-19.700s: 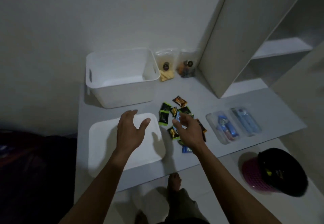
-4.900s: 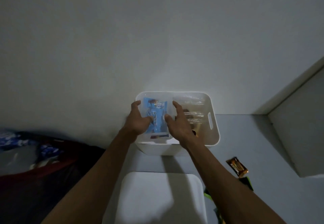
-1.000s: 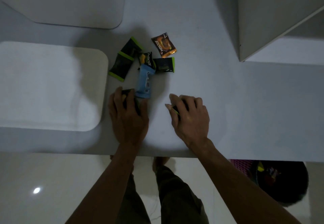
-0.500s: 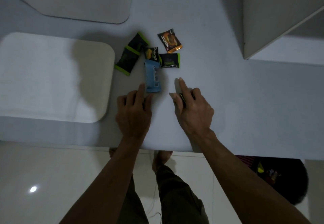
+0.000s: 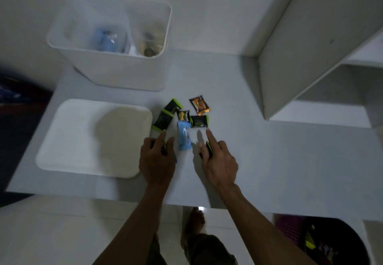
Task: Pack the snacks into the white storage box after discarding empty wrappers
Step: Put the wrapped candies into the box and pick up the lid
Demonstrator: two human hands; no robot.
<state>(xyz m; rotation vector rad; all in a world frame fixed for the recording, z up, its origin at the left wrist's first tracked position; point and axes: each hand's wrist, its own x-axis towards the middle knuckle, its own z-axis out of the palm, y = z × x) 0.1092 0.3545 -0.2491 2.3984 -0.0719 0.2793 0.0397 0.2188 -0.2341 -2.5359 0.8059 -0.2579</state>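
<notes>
The white storage box [image 5: 124, 74] stands at the back of the table with clear bagged snacks inside. Small snack packs lie in a cluster mid-table: a blue pack [image 5: 184, 136], several black-and-green packs [image 5: 163, 117] and an orange-brown pack [image 5: 199, 105]. My left hand [image 5: 157, 159] holds a dark green-edged pack under its fingers, just left of the blue pack. My right hand [image 5: 217, 159] grips another black-and-green pack, index finger stretched toward the cluster.
The box's white lid [image 5: 93, 138] lies flat left of the snacks. A white shelf unit [image 5: 310, 47] rises at the right. A pink bin with a black liner [image 5: 323, 242] sits on the floor at lower right. Dark clutter lies at far left.
The camera tilted up, bringing the storage box into sight. Both hands have lifted slightly toward the cluster, each still holding a small pack.
</notes>
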